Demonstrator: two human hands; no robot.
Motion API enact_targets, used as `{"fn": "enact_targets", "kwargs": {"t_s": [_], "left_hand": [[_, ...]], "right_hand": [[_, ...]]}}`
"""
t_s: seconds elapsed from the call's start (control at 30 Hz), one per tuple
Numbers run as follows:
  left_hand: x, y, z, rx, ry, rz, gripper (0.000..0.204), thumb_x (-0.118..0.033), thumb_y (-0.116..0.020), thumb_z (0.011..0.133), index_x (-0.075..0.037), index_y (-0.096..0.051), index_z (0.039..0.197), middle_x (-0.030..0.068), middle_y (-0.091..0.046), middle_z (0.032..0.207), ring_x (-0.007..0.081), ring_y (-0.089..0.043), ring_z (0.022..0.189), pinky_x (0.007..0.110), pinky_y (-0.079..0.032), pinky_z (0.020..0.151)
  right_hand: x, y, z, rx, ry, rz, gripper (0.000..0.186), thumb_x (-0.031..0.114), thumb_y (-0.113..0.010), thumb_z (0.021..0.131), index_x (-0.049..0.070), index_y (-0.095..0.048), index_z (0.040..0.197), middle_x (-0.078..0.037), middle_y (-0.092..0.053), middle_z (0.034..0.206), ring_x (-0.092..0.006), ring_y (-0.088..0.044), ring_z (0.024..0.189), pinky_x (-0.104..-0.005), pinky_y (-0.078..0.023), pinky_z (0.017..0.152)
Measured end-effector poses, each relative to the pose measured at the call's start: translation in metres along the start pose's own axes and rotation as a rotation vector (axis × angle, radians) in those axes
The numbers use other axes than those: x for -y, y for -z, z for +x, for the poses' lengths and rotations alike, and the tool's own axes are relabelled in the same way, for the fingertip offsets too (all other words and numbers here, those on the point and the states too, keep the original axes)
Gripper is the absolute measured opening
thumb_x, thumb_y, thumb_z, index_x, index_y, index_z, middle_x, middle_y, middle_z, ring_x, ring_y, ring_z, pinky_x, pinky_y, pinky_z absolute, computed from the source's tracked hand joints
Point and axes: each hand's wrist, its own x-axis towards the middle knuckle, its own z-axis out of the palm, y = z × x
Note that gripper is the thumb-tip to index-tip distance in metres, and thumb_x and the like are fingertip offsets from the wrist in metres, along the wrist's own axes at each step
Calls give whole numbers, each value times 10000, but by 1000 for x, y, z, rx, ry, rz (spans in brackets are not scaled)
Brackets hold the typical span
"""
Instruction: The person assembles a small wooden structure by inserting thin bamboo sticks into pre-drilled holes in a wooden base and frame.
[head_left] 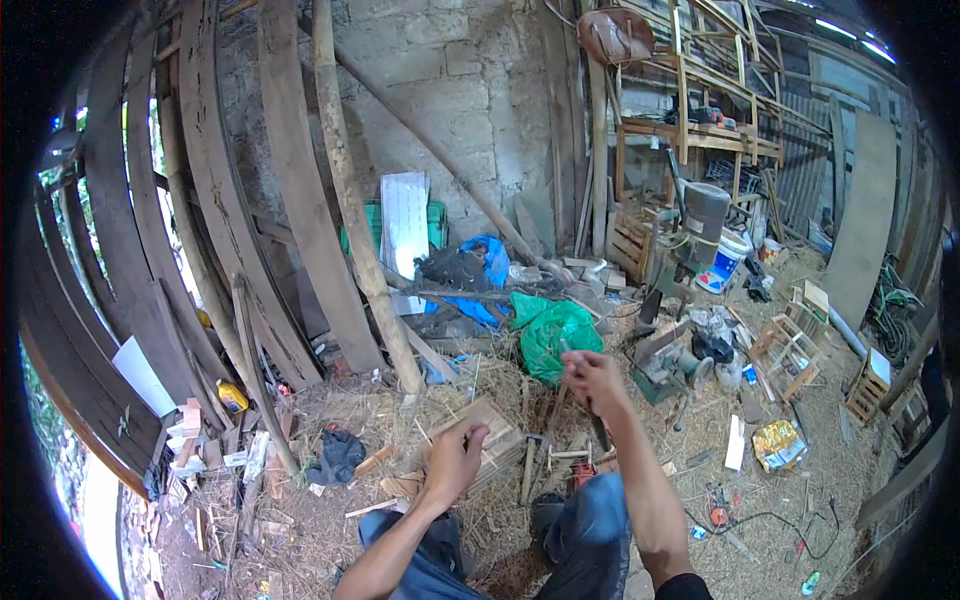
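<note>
My left hand (457,462) is closed, fingers curled and thumb pressed in, at the near left side of a light wooden block (497,432). Anything pinched in those fingers is too small to make out. Raised to the right of the block, my right hand (596,382) is closed too. A small pale tip pokes out above its fingers, but the kind of thing is unclear. Behind that hand lies a crumpled green plastic sheet (558,335). Between my hands, beyond my knees, is a T-shaped tool (533,455) with a dark head.
Straw and wood scraps cover the floor. A wooden pole (355,200) leans ahead on the left, near tall planks (300,170). To the right are a yellow packet (778,445), a white bucket (724,262), wooden crates (790,350) and a dark cable (800,535). A yellow bottle (232,397) lies left.
</note>
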Motion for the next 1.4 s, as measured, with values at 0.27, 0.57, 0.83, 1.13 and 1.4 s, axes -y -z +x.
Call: {"fn": "enact_targets", "kwargs": {"t_s": [0.27,0.57,0.83,1.13,1.4], "left_hand": [[13,-8,25,-87,-124,96,110,-71,-543,887,21,-592,923,205,-612,827,386,-593,739,413,-458,633],[28,-4,10,-6,-94,36,93,-76,-510,903,-8,-567,932,191,-598,885,415,-576,808,445,-471,676],[50,18,-6,-67,-62,95,96,-87,-502,908,-14,-555,941,190,-593,885,413,-574,808,456,-470,670],[37,0,-5,-81,-111,132,117,-58,-520,880,-14,-567,978,165,-589,931,381,-588,832,428,-488,685],[47,-4,-28,-22,-208,268,264,-5,-525,807,-18,-530,1070,167,-577,996,369,-612,845,414,-538,695]], "right_hand": [[-18,-76,-24,346,-102,51,209,145,-512,958,-19,-579,1068,18,-524,724,-43,-372,511,-193,-274,444],[-14,-44,6,163,-121,-62,223,200,-536,953,-3,-625,980,36,-525,707,-32,-359,486,-194,-268,431],[-7,13,19,-101,24,25,182,-11,-478,871,-6,-615,991,-4,-541,725,-33,-374,483,-184,-263,391],[-43,-86,-25,299,-183,83,199,189,-566,935,20,-586,1039,24,-539,749,-26,-363,520,-180,-274,453],[-28,-63,-16,191,-63,-235,192,185,-548,945,23,-639,895,45,-521,656,-30,-371,480,-203,-266,427]]}}
